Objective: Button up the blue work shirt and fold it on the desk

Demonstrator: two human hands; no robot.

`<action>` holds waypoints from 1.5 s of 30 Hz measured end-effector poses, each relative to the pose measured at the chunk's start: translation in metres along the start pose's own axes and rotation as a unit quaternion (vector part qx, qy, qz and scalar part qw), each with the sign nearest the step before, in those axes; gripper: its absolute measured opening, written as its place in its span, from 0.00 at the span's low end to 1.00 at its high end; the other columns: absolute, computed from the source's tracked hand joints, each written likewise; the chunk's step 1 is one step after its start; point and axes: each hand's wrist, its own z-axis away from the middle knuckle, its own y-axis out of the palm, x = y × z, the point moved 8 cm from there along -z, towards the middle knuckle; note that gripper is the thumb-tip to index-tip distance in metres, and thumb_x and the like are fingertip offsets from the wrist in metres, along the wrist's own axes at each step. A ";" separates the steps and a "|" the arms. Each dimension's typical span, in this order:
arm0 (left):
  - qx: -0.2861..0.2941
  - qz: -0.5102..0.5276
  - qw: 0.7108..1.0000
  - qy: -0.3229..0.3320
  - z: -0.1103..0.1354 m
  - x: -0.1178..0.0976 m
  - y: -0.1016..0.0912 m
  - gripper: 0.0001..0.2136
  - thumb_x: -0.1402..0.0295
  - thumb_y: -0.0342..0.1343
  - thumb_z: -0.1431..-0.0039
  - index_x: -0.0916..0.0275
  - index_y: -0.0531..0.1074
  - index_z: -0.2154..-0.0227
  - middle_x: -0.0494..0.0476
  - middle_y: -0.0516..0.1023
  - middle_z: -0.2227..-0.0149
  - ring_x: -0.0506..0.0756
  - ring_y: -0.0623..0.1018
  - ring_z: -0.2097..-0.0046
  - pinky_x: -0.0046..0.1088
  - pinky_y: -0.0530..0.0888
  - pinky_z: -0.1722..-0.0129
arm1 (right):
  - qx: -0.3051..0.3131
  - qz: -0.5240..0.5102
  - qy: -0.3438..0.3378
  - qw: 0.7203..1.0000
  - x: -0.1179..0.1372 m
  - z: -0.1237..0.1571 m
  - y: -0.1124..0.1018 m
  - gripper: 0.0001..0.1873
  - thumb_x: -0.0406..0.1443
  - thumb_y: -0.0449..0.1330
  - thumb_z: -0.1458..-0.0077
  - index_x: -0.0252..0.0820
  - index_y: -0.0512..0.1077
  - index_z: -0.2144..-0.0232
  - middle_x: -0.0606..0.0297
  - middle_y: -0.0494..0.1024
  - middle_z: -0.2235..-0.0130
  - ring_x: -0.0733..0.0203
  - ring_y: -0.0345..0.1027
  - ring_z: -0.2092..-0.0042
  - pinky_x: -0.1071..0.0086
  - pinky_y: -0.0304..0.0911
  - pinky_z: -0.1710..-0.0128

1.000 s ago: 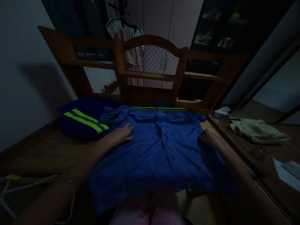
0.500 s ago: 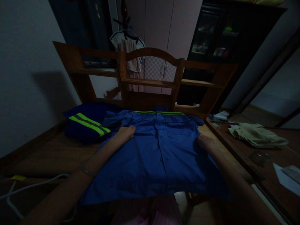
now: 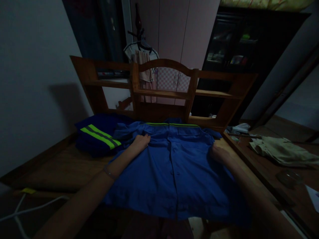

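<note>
The left hand (image 3: 141, 141) has its fingers (image 3: 146, 138) close together and bent down onto the shirt (image 3: 174, 172) at its left shoulder; the right hand (image 3: 218, 153) lies on the cloth at the far side, and in this dim light it is unclear whether either hand pinches the fabric or only presses it. The shirt lies front up and buttoned on the table (image 3: 62, 169), collar away from the person, with its hem over the near edge. There is bare wood to the left of the left forearm (a thin bracelet (image 3: 108, 172) sits at the wrist). Just beside the left sleeve, a folded dark garment (image 3: 98, 136) with bright stripes takes up the far-left corner. A wooden shelf (image 3: 161, 93) closes off the back right behind the collar. To the right, well apart, lies a beige cloth (image 3: 284, 151). A white cable (image 3: 37, 208) crosses the near-left corner and is cut off by the frame. The right forearm is nearly lost in shadow.
</note>
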 end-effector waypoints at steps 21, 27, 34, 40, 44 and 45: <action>-0.036 0.016 0.992 -0.117 -0.014 -0.018 -0.025 0.15 0.76 0.43 0.43 0.69 0.63 0.54 0.70 0.67 0.54 0.61 0.73 0.55 0.35 0.71 0.62 | -0.106 -0.040 -0.050 0.992 0.028 -0.052 -0.026 0.20 0.35 0.47 0.41 0.31 0.53 0.48 0.46 0.71 0.59 0.50 0.67 0.58 0.64 0.59 0.62; 0.047 0.358 0.932 0.045 -0.011 -0.109 -0.009 0.15 0.57 0.54 0.49 0.65 0.69 0.66 0.61 0.73 0.66 0.58 0.75 0.63 0.33 0.71 0.63 | -0.115 -0.268 -0.260 0.920 0.130 0.021 -0.060 0.14 0.39 0.50 0.41 0.40 0.62 0.54 0.57 0.71 0.57 0.58 0.67 0.58 0.69 0.62 0.61; 0.187 0.727 0.656 -0.074 -0.041 -0.129 0.047 0.17 0.57 0.61 0.58 0.69 0.71 0.73 0.54 0.71 0.77 0.50 0.73 0.76 0.27 0.72 0.72 | 0.066 -0.353 -0.309 0.881 0.164 0.017 -0.029 0.19 0.40 0.48 0.39 0.36 0.72 0.74 0.65 0.72 0.75 0.66 0.65 0.73 0.75 0.57 0.74; 0.132 0.737 0.661 -0.050 -0.038 -0.132 0.041 0.18 0.59 0.60 0.55 0.70 0.73 0.67 0.52 0.70 0.80 0.47 0.70 0.80 0.22 0.69 0.79 | 0.112 -0.368 -0.292 0.876 0.143 0.002 -0.007 0.19 0.40 0.49 0.39 0.37 0.76 0.72 0.65 0.72 0.74 0.65 0.65 0.72 0.74 0.57 0.71; 0.134 0.749 0.648 -0.044 -0.036 -0.139 0.033 0.18 0.62 0.61 0.55 0.70 0.71 0.62 0.55 0.72 0.74 0.48 0.72 0.77 0.24 0.71 0.78 | 0.137 -0.349 -0.302 0.877 0.145 0.009 -0.005 0.17 0.40 0.51 0.40 0.39 0.77 0.71 0.66 0.73 0.72 0.65 0.65 0.70 0.74 0.56 0.70; 0.134 0.754 0.642 -0.046 -0.036 -0.139 0.032 0.19 0.63 0.62 0.55 0.69 0.70 0.61 0.56 0.73 0.72 0.48 0.72 0.77 0.24 0.72 0.78 | 0.137 -0.344 -0.302 0.878 0.146 0.010 -0.006 0.17 0.40 0.51 0.40 0.39 0.77 0.72 0.66 0.73 0.72 0.65 0.65 0.70 0.74 0.56 0.70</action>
